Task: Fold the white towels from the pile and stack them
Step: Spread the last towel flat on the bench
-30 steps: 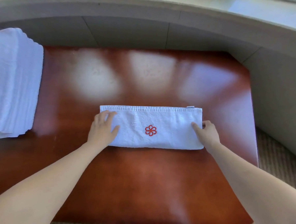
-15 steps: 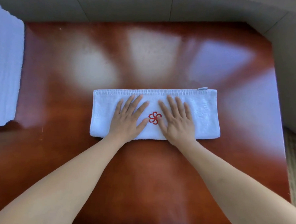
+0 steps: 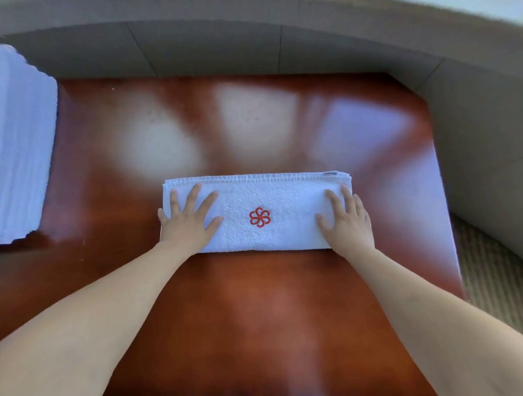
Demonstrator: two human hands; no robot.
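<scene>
Folded towel (image 3: 263,194) lies under left hand (image 3: 186,224) and right hand (image 3: 348,222).

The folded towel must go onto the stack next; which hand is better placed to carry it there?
Probably the left hand: it rests on the towel end nearer the stack.

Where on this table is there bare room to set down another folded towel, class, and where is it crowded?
Bare wood lies between the folded towel and the back wall, and on the table near edge between the forearms. The left edge is crowded by the towel stack. The left hand and right hand press flat on the folded towel's ends.
</scene>
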